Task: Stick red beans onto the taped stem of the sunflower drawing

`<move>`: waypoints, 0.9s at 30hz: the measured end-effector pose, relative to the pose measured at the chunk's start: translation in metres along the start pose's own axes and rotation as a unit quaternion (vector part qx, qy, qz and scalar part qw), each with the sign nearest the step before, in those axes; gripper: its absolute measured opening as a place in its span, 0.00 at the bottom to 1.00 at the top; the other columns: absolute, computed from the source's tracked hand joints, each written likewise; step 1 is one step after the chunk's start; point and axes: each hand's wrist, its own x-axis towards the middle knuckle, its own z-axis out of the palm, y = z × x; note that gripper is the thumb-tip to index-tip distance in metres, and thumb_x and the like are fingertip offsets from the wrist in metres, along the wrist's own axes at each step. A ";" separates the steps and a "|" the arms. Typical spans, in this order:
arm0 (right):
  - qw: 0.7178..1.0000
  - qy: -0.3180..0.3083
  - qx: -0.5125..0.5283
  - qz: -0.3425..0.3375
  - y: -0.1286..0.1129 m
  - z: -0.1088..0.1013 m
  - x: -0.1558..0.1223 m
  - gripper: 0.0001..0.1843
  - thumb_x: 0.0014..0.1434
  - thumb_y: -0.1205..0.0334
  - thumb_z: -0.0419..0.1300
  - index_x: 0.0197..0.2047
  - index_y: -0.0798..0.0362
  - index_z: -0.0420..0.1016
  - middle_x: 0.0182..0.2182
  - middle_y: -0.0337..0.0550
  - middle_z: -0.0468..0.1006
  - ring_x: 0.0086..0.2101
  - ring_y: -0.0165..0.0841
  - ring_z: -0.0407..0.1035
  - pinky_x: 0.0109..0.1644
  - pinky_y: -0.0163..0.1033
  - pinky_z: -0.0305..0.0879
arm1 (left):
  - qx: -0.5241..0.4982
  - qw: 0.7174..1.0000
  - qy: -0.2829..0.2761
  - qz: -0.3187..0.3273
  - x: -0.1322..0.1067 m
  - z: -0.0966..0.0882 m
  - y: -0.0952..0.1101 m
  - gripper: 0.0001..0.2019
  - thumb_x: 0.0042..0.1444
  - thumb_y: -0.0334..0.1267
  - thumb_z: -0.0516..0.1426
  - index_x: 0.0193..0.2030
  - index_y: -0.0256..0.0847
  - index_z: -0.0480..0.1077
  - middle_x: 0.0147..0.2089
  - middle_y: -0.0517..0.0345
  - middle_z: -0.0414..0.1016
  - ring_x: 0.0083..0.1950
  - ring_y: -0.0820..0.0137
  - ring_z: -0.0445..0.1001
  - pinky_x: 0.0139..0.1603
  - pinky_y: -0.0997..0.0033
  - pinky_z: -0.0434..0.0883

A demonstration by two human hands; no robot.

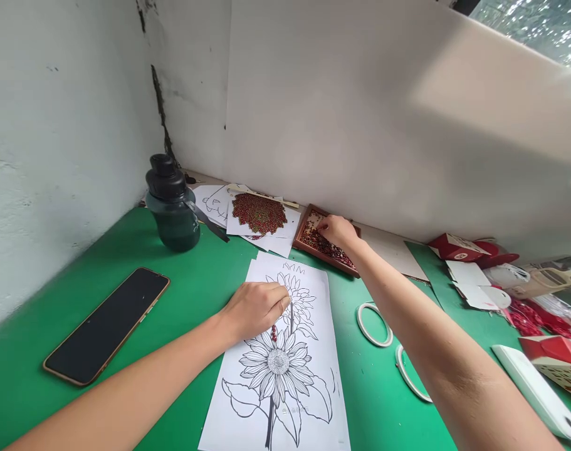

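Observation:
A white sheet with printed sunflowers [278, 379] lies on the green table. My left hand [261, 307] rests on its upper part, fingers curled together; whatever they hold, if anything, is hidden. Just below those fingers, a short row of red beads or seeds [274, 333] fills one petal of the lower flower. My right hand [336, 230] reaches into a brown tray [326, 265] of small dark red and brown beads or seeds [313, 237]. Its fingertips are pinched among them, and I cannot make out what is between them.
Left of the sheet lie a phone [107, 326] and, farther back, a dark bottle [172, 210]. A seed-covered picture [259, 214] sits on papers beside the tray. White rings [374, 324], a white case [536, 391] and red boxes [457, 248] are on the right.

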 end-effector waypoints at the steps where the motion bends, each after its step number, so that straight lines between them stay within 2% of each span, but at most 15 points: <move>1: 1.000 -0.002 -0.003 -0.003 -0.001 0.000 0.000 0.14 0.58 0.64 0.64 0.45 0.48 0.87 0.41 0.47 0.87 0.41 0.40 0.78 0.43 0.37 0.67 | 0.001 1.000 0.000 0.001 0.000 0.000 0.000 0.15 0.73 0.39 0.49 0.35 0.42 0.71 0.33 0.61 0.76 0.33 0.71 0.72 0.32 0.68 0.58; 9: 1.000 -0.002 0.009 -0.027 0.001 0.003 -0.011 0.10 0.58 0.69 0.62 0.40 0.54 0.85 0.41 0.55 0.84 0.40 0.42 0.76 0.40 0.38 0.64 | 0.003 1.000 -0.002 0.001 -0.001 -0.002 0.001 0.15 0.72 0.39 0.49 0.34 0.42 0.70 0.32 0.62 0.75 0.33 0.72 0.71 0.32 0.69 0.58; 12: 0.999 0.021 0.033 -0.037 0.006 0.000 -0.021 0.09 0.60 0.70 0.59 0.38 0.55 0.82 0.44 0.55 0.82 0.40 0.41 0.74 0.40 0.38 0.63 | 0.001 1.000 -0.004 -0.001 0.000 -0.002 0.002 0.16 0.72 0.39 0.48 0.34 0.42 0.70 0.32 0.62 0.74 0.33 0.72 0.71 0.32 0.69 0.58; 14: 0.996 0.052 0.056 -0.036 0.007 -0.005 -0.037 0.10 0.63 0.70 0.56 0.39 0.55 0.80 0.45 0.54 0.81 0.41 0.40 0.73 0.41 0.39 0.64 | -0.002 1.000 -0.003 -0.005 0.000 -0.001 0.002 0.16 0.73 0.39 0.48 0.34 0.42 0.70 0.32 0.62 0.75 0.33 0.71 0.71 0.33 0.69 0.58; 16: 0.992 0.093 0.081 -0.029 0.001 -0.007 -0.065 0.11 0.66 0.68 0.53 0.43 0.55 0.77 0.45 0.52 0.79 0.42 0.39 0.73 0.42 0.40 0.65 | -0.004 1.000 -0.001 -0.009 -0.001 -0.001 0.002 0.16 0.73 0.39 0.48 0.35 0.42 0.70 0.32 0.62 0.75 0.34 0.71 0.71 0.33 0.69 0.59; 18: 0.982 0.138 0.121 -0.034 -0.013 -0.005 -0.108 0.10 0.70 0.64 0.51 0.43 0.53 0.74 0.43 0.49 0.78 0.42 0.38 0.72 0.43 0.40 0.67 | -0.003 1.000 -0.002 -0.008 -0.001 -0.001 0.002 0.16 0.73 0.39 0.48 0.35 0.42 0.70 0.33 0.62 0.75 0.34 0.71 0.72 0.33 0.69 0.59; 19: 0.962 0.177 0.196 -0.062 -0.024 -0.001 -0.132 0.08 0.69 0.64 0.53 0.41 0.52 0.73 0.40 0.47 0.77 0.39 0.37 0.71 0.42 0.40 0.67 | -0.001 1.000 -0.004 -0.006 -0.001 -0.001 0.003 0.16 0.73 0.40 0.48 0.35 0.42 0.71 0.33 0.62 0.76 0.34 0.71 0.72 0.34 0.68 0.60; 20: 0.939 0.184 0.266 -0.115 -0.036 0.004 -0.156 0.07 0.70 0.64 0.53 0.40 0.51 0.72 0.39 0.46 0.77 0.38 0.36 0.70 0.41 0.40 0.67 | 0.000 1.000 -0.004 -0.005 -0.002 -0.002 0.003 0.16 0.73 0.40 0.48 0.36 0.42 0.71 0.34 0.62 0.76 0.34 0.71 0.73 0.34 0.68 0.60; 22: 0.906 0.152 0.342 -0.197 -0.060 0.017 -0.201 0.06 0.70 0.66 0.54 0.41 0.49 0.71 0.39 0.44 0.77 0.39 0.35 0.71 0.43 0.41 0.70 | 0.002 1.000 -0.003 -0.007 -0.002 -0.002 0.003 0.15 0.74 0.41 0.48 0.37 0.43 0.72 0.35 0.62 0.77 0.36 0.70 0.74 0.35 0.68 0.62; 24: 0.891 0.137 0.371 -0.224 -0.080 0.031 -0.231 0.07 0.71 0.68 0.53 0.44 0.48 0.72 0.39 0.45 0.77 0.39 0.36 0.71 0.42 0.41 0.71 | -0.002 1.000 0.004 -0.012 -0.003 -0.002 0.003 0.15 0.74 0.41 0.48 0.40 0.44 0.73 0.37 0.62 0.78 0.37 0.70 0.75 0.37 0.69 0.64; 27: 0.874 0.147 0.405 -0.228 -0.093 0.044 -0.246 0.08 0.71 0.68 0.54 0.45 0.48 0.73 0.36 0.44 0.78 0.36 0.35 0.72 0.40 0.41 0.71 | -0.014 1.000 0.021 -0.010 -0.005 -0.001 0.003 0.12 0.74 0.39 0.48 0.45 0.45 0.73 0.41 0.62 0.80 0.40 0.70 0.77 0.39 0.69 0.67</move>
